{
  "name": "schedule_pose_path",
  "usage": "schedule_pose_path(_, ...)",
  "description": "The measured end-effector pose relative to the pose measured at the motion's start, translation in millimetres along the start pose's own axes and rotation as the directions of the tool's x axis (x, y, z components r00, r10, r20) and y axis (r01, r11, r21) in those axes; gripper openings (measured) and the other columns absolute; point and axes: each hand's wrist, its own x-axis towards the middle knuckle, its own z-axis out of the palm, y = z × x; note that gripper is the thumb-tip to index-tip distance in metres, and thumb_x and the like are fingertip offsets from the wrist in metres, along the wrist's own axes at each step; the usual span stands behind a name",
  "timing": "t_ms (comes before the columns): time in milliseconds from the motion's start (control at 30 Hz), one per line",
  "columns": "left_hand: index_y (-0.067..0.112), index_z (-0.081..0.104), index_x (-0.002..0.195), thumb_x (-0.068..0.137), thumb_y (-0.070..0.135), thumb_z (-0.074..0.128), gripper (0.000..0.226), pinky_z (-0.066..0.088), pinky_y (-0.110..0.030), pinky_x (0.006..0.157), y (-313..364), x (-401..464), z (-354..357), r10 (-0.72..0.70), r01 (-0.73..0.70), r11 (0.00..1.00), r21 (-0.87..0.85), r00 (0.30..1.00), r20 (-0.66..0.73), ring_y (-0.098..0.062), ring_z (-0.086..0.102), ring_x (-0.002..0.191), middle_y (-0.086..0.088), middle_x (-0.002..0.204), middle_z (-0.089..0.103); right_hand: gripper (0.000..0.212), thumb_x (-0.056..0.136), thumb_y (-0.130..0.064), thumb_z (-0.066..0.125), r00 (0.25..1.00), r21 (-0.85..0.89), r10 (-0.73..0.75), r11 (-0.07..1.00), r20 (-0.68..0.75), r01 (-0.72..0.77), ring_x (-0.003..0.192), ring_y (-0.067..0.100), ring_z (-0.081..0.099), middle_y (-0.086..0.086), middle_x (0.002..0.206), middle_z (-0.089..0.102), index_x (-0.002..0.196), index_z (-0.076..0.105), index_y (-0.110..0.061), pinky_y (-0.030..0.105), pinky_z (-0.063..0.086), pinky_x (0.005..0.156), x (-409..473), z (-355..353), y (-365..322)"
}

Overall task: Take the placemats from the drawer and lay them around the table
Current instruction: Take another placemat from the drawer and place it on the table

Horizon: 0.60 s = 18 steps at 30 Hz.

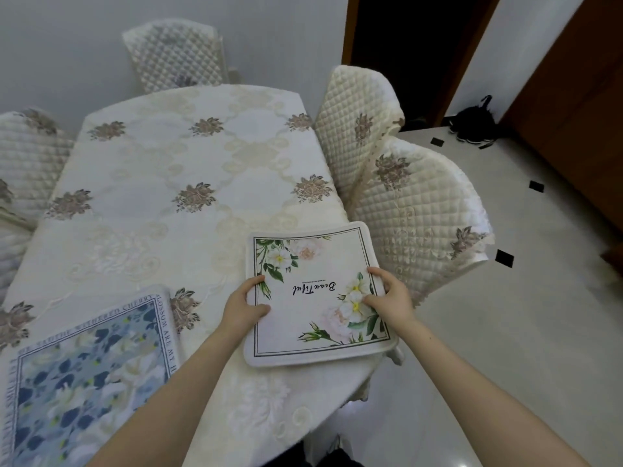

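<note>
A white placemat (313,264) with green leaves, pale flowers and the word "Beautiful" lies near the table's right edge. My left hand (244,306) grips its left side, thumb on top. My right hand (391,298) grips its right side. A second placemat (87,372), blue with white flowers and a lettered border, lies flat at the table's near left. The table (168,163) wears a cream cloth with embroidered brown flowers. No drawer is in view.
Quilted cream chairs stand around the table: two at the right (414,210), one at the far end (175,52), one at the left (27,156). Pale tiled floor (505,332) extends to the right. A dark doorway (404,45) and a black bag (475,123) are beyond.
</note>
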Motion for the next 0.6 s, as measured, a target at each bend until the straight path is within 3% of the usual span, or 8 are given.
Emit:
schedule_pose_path(200,0.022,0.055,0.129,0.076,-0.012,0.060,0.063,0.054,-0.026,0.073,-5,57,6,-0.053,0.051,0.998,-0.047,0.997,-0.054,-0.016,0.065,0.087,-0.006,0.128,0.059,0.060,0.074,0.010,0.066,1.000,-0.021,0.003,1.000,-0.002,-0.003,0.089,0.009,0.065,0.002,0.112,0.067,0.125,0.058,-0.020,0.012,0.053,0.067,58,28,1)
schedule_pose_path(333,0.025,0.056,0.127,0.078,-0.014,0.058,0.063,0.053,-0.020,0.064,-9,81,9,-0.078,0.069,0.993,-0.094,0.992,-0.097,-0.003,0.061,0.081,-0.004,0.132,0.055,0.059,0.075,0.012,0.064,1.000,-0.013,0.006,1.000,-0.004,-0.006,0.090,0.006,0.063,0.002,0.115,0.065,0.126,0.058,-0.017,0.009,0.052,0.068,88,40,-2)
schedule_pose_path(500,0.026,0.053,0.129,0.080,-0.013,0.056,0.062,0.050,-0.012,0.058,-16,96,14,-0.094,0.089,0.995,-0.049,0.989,-0.112,-0.002,0.059,0.076,-0.001,0.135,0.053,0.060,0.078,0.006,0.061,0.998,-0.088,0.014,0.996,0.057,-0.009,0.078,0.011,0.059,0.003,0.117,0.062,0.132,0.053,-0.020,0.013,0.051,0.064,104,46,2)
schedule_pose_path(600,0.025,0.048,0.133,0.083,-0.012,0.051,0.062,0.046,-0.009,0.051,-19,99,19,-0.102,0.103,0.995,0.003,0.988,-0.120,-0.005,0.058,0.075,0.001,0.134,0.051,0.061,0.080,-0.005,0.063,0.995,-0.270,-0.055,0.960,0.083,0.076,0.105,0.015,0.051,0.002,0.123,0.050,0.137,0.048,-0.019,0.023,0.040,0.088,107,47,13)
